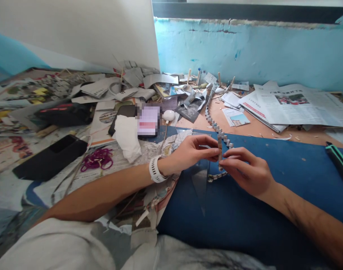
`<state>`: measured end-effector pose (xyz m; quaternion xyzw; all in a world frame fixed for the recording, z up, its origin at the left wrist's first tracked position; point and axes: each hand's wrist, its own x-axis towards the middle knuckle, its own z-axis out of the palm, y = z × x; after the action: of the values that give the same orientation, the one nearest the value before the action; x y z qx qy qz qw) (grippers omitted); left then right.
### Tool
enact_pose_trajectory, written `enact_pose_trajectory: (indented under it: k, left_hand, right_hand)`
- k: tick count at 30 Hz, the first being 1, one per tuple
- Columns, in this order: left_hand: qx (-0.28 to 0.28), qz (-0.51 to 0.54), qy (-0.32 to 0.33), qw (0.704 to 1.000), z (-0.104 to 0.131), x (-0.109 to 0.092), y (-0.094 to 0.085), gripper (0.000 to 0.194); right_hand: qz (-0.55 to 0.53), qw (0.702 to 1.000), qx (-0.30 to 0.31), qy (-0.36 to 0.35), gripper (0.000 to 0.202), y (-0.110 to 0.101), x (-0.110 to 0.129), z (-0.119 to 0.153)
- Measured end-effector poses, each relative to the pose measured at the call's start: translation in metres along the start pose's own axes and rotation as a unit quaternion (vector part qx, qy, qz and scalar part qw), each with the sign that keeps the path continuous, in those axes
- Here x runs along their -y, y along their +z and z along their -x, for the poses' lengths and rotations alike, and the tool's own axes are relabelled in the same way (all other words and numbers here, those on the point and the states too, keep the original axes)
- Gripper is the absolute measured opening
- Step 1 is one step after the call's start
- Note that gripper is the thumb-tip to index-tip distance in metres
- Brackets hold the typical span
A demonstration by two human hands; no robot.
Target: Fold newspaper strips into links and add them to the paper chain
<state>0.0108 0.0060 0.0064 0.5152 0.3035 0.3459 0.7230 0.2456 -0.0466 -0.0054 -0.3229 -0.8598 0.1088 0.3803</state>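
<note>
My left hand (195, 150), with a white watch band at its wrist, pinches a narrow folded paper strip (220, 150) held upright. From the other side my right hand (248, 168) grips the lower part of the same strip between thumb and fingers. A zigzag chain of folded paper (212, 122) runs from the back of the table down behind my hands. Its lower end curls out onto the blue cutting mat (258, 221) below the strip. Whether the strip is linked to the chain I cannot tell. A clear triangular ruler (199, 183) lies under my left hand.
A green-and-black utility knife (338, 163) lies at the right edge. Newspapers (303, 105) are piled at the back right. On the left are a phone (147, 120), a white earbud case (168, 115), purple cord (98, 159), a black power bank (51, 157) and paper scraps.
</note>
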Motion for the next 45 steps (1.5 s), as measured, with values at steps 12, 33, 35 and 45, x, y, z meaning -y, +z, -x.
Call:
enact_pose_trajectory:
  k: [12, 33, 35, 45]
  left_hand:
    - [-0.012, -0.051, 0.058, 0.997, 0.006, -0.009, 0.008, 0.021]
    - [0.015, -0.166, 0.123, 0.978, 0.015, 0.000, 0.010, 0.032]
    - [0.024, -0.179, 0.126, 0.975, 0.014, -0.001, 0.008, 0.031]
    - [0.018, -0.134, 0.114, 0.984, 0.010, -0.008, 0.007, 0.025]
  right_hand:
    - [-0.059, 0.996, -0.040, 0.053, 0.025, 0.003, 0.003, -0.004]
    - [-0.017, 0.987, -0.095, 0.131, 0.015, 0.004, 0.015, 0.002]
    - [-0.063, 0.978, -0.097, 0.175, 0.017, 0.005, 0.016, 0.004]
    - [-0.231, 0.939, -0.091, 0.240, 0.024, 0.007, 0.012, 0.000]
